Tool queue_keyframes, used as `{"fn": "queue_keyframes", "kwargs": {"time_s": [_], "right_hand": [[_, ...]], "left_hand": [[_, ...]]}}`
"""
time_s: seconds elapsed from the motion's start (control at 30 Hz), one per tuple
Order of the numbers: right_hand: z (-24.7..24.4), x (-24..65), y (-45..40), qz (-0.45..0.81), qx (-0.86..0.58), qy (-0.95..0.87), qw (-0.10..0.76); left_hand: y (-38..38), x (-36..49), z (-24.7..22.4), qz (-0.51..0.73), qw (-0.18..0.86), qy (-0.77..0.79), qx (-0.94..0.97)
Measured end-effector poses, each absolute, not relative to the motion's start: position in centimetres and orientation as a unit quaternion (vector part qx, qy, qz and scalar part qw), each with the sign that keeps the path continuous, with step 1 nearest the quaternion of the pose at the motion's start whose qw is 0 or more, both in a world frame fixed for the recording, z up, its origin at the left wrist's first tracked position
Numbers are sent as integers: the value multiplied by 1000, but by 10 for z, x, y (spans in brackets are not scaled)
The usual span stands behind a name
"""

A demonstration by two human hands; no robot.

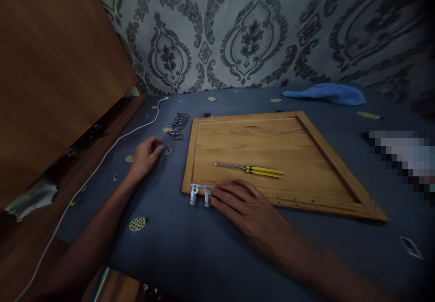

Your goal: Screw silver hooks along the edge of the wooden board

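Note:
A wooden framed panel [253, 141] lies flat on the blue cloth. Two metal hinges [200, 194] sit side by side at its near left edge. My right hand [243, 202] rests over that edge, fingers stretched out, fingertips touching the right-hand hinge. On the panel, just beyond it, lies a screwdriver [249, 169] with a yellow and black handle. My left hand [147, 154] is on the cloth left of the panel, its fingers curled and thumb close to them; anything between them is hidden. Tiny dark bits, perhaps screws [167, 146], lie by its fingertips.
Several metal loop-shaped pieces [179, 121] lie left of the panel. A white cable [131, 132] runs along the left side beside a brown wooden cabinet [57, 61]. At the back lies a blue cloth [326, 94] near the patterned wall. A blurred-out object [404, 152] is at right.

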State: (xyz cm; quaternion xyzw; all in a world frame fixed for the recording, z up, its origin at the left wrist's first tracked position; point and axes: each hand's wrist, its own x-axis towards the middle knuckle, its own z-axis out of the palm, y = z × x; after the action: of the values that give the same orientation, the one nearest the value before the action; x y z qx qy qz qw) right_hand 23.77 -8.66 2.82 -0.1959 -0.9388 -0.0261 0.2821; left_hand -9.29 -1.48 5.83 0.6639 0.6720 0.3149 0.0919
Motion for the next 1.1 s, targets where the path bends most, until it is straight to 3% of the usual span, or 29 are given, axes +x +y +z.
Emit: {"fn": "queue_keyframes", "kwargs": {"time_s": [0.57,1.1], "right_hand": [[31,239,-88,-22,-198,-943,266],[34,238,-88,8,-191,-946,262]], "left_hand": [[-12,-78,59,301,78,674,671],[-28,-52,69,350,213,618,671]]}}
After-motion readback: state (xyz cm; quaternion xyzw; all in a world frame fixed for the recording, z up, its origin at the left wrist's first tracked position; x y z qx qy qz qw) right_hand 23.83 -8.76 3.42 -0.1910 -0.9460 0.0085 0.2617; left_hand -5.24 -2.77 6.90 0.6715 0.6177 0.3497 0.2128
